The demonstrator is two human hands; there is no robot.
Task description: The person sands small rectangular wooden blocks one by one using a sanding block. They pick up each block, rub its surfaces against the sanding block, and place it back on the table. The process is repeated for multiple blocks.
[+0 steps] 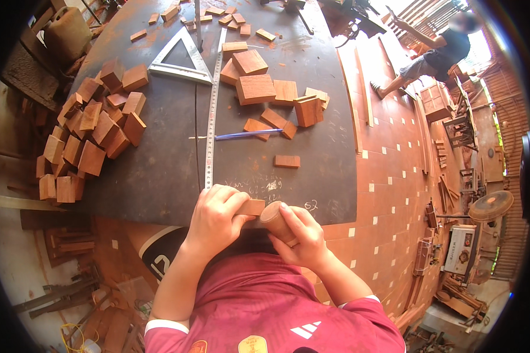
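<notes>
Near the front edge of the dark worktable [153, 170], my left hand [212, 219] pinches a small reddish wooden block [252, 207]. Beside it, my right hand [305, 240] is wrapped round a wooden cylinder [280, 223] with a flat round end, tilted toward the block. Block and cylinder are close together; I cannot tell whether they touch. A long measuring strip [211, 129] runs away from my left hand across the table. One small block [287, 161] lies just beyond my hands, past some chalk-like writing.
A pile of wooden blocks [94, 126] covers the table's left side. More blocks [256, 88] lie right of the strip, near a blue pen [250, 134]. A metal triangle [184, 59] lies farther back. At the far right, a person [444, 53] is beyond the tiled floor [377, 176].
</notes>
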